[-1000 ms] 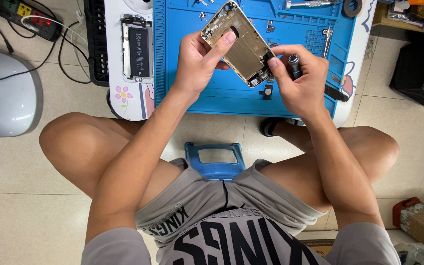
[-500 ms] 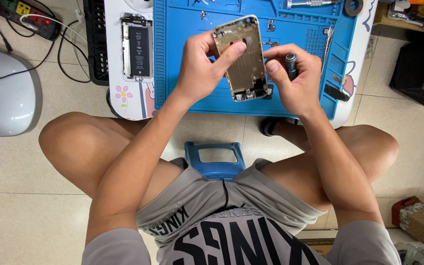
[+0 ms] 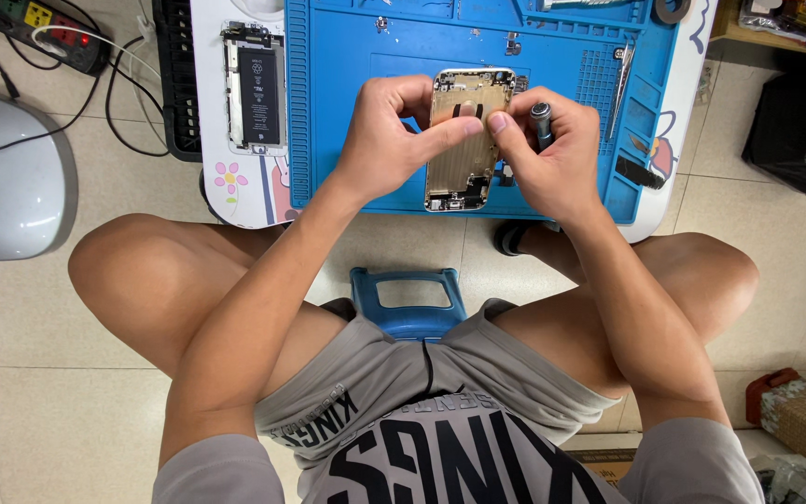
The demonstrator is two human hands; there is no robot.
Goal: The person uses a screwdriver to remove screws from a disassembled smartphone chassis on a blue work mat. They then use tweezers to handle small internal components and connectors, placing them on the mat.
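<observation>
Blue work mat (image 3: pixel 356 140) on low white table (image 3: pixel 235 201), tiled floor (image 3: pixel 39 373) around; left hand (image 3: pixel 389 140) and right hand (image 3: pixel 552 154) pinch gold phone housing (image 3: pixel 464 140) just above mat, right also clasping screwdriver (image 3: pixel 541 119).

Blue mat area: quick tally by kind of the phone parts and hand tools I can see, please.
Gold metal phone housing, held in both hands: 1
Opened phone half with black battery, on the white table left of the blue work mat: 1
Black-handled screwdriver, in the right hand: 1
Metal tweezers, on the mat: 1
Total: 4
</observation>
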